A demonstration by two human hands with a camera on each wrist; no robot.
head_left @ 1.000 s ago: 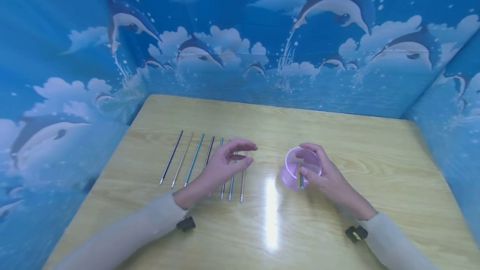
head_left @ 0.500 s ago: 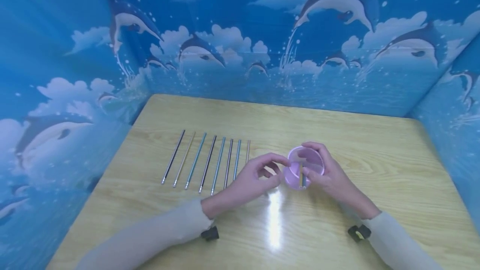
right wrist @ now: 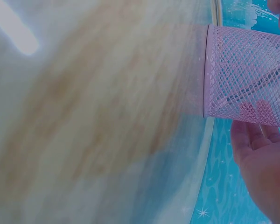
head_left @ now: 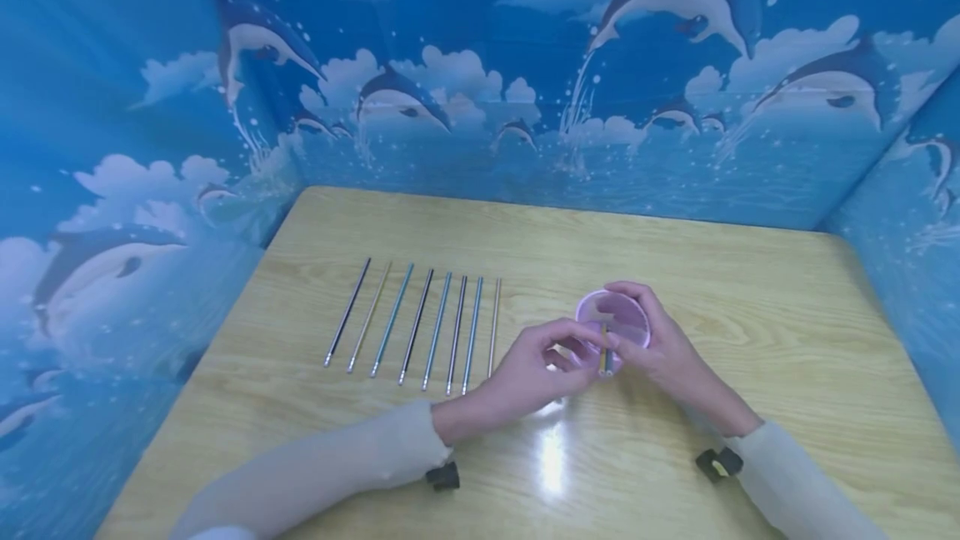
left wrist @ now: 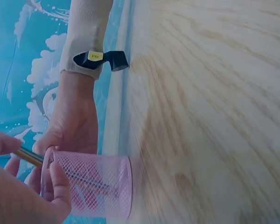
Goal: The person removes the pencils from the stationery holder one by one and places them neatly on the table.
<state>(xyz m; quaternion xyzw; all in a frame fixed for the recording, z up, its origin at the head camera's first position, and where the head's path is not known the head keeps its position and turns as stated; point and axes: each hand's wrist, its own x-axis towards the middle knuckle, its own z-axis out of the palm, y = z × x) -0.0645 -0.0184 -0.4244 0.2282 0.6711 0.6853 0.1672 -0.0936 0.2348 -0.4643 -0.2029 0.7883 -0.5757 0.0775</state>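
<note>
A pink mesh pencil cup (head_left: 628, 319) is tilted slightly on the table, and my right hand (head_left: 667, 361) grips its right side, thumb at the rim and fingers behind. Two pencils (left wrist: 30, 156), one gold and one darker, lean in the cup with their ends above the rim. My left hand (head_left: 536, 365) is at the cup's near left. In the left wrist view its index fingertip touches the pencil ends, while the thumb is apart from them in front of the cup's rim. A dark pencil (right wrist: 256, 85) shows through the mesh.
Several pencils (head_left: 437, 332) lie in a row to the left, eraser ends toward me. The wooden table (head_left: 787, 357) is bordered by a blue dolphin-print cloth (head_left: 480, 148) at the back and sides. A light reflection (head_left: 552, 457) glares on the tabletop.
My left hand has moved right from above the pencil row to the cup, its fingers reaching the pencils in it. My right hand keeps its grip on the cup.
</note>
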